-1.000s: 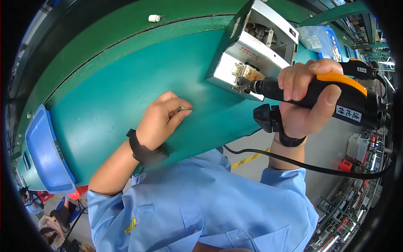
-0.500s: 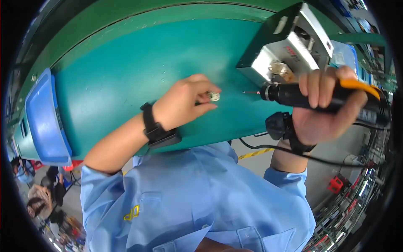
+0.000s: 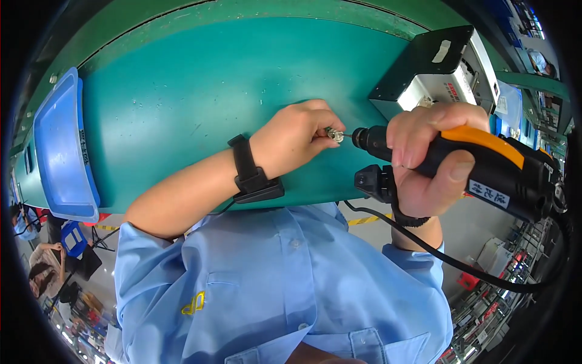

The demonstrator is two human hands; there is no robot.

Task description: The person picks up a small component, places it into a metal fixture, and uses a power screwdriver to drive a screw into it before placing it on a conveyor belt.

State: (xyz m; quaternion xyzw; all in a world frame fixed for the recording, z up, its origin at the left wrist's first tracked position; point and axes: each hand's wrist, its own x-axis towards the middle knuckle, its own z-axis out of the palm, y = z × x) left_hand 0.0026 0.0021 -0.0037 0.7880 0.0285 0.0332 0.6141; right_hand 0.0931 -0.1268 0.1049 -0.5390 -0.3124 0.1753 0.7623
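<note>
Between the thumb and fingers of my left hand (image 3: 298,134) is a small shiny metal part (image 3: 335,135), held above the green mat. Its exact kind is too small to tell. My right hand (image 3: 433,155) wraps round a black and orange electric screwdriver (image 3: 485,151), which lies level and points left. The thin bit of the screwdriver reaches the metal part; whether it sits in a screw there, I cannot make out.
A black and silver screw feeder box (image 3: 424,76) stands at the back right of the green mat (image 3: 182,109). At the far left lies a blue plastic tray (image 3: 63,151). A thick black cable (image 3: 461,265) loops from the screwdriver below my right arm. Other people sit beyond the bench at lower left.
The screwdriver has come left, and its bit now meets the metal part. My left hand has shifted a little to the right, still pinching that part.
</note>
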